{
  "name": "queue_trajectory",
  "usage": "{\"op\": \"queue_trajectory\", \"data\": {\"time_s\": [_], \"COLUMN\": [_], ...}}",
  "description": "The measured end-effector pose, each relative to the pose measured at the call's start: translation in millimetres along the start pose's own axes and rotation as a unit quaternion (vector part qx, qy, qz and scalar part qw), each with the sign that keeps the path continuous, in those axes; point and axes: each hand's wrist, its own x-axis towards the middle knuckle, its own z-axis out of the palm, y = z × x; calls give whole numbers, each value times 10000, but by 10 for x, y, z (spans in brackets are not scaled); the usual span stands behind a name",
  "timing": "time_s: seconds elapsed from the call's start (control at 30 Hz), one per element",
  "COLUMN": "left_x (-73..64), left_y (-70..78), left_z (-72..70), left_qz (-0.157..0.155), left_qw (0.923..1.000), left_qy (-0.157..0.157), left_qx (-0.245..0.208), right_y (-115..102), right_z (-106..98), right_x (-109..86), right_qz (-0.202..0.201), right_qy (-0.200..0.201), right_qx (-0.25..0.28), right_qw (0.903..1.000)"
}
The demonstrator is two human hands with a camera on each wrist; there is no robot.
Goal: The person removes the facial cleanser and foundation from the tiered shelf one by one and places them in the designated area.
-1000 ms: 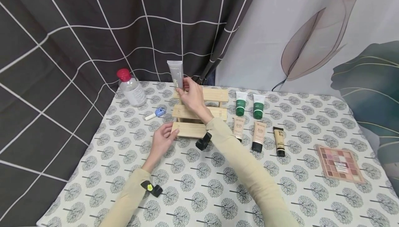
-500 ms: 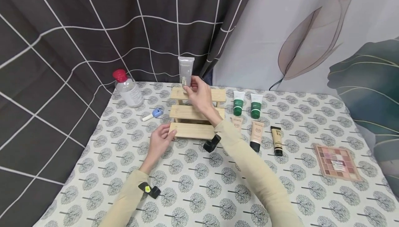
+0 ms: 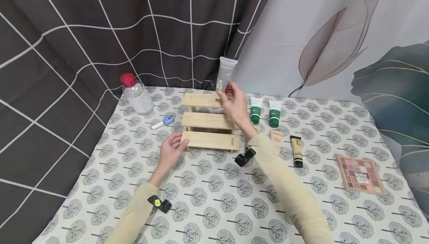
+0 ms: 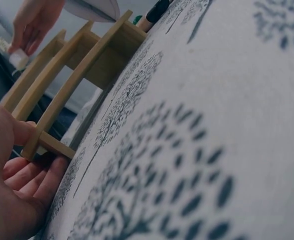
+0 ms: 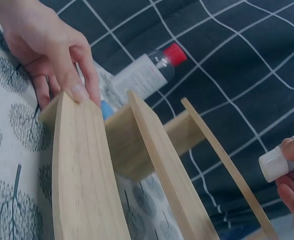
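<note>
A three-step wooden display rack (image 3: 210,140) stands at the middle of the table. My left hand (image 3: 170,153) grips the left end of its lowest step, thumb over the top and the other fingers below, as the left wrist view shows. In my right hand (image 3: 236,104) is a grey squeeze tube (image 3: 225,73), pinched near its lower end. It stands cap down, tilted a little to the right, over the right half of the top step. The right wrist view shows the white cap (image 5: 273,164) apart from the top step's board.
Right of the rack lie two green-and-white tubes (image 3: 256,110), a beige BB cream tube (image 3: 276,139) partly behind the sleeve, a gold tube (image 3: 296,151) and an eyeshadow palette (image 3: 361,174). To the left are a red-capped bottle (image 3: 139,97) and a small blue-and-white bottle (image 3: 164,122).
My right hand has carried the grey tube rightward along the top step, from its left end to its right half. The left hand keeps its grip on the lowest step.
</note>
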Motion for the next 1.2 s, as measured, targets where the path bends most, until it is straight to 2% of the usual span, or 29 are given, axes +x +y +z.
{"op": "queue_trajectory", "data": {"time_s": [0.4,0.67,1.2], "left_x": [-3,-4,0], "left_y": [0,8,-22], "left_z": [-5,-1,10], "left_qz": [-83,-58,93], "left_qw": [10000,10000,9999], "left_qy": [-14,-21,57], "left_qx": [-27,-67,-16], "right_y": [148,215,444], "right_z": [-401,-661,-1237], "right_x": [-13,-76,-262], "right_qz": [25,153,691], "right_qy": [412,607,793], "right_qx": [-79,-473,-935], "right_qw": [9991,9969,9900]}}
